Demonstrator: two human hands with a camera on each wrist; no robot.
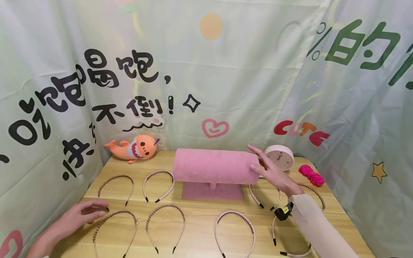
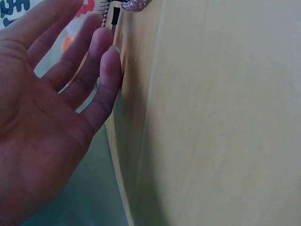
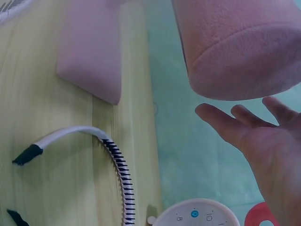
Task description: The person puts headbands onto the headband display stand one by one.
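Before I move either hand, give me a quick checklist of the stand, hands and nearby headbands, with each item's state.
1. Pink stand upright on the table: ok.
2. Left hand gripping nothing, fingers loosely extended: ok.
3. Left hand clear of the upper-left headband: cannot tell; fingertips are very close to its end.
4. Right hand touching the stand's right end: cannot tell; it is right beside it.
5. Lower-right headband fully visible: not ok; the right sleeve hides part.
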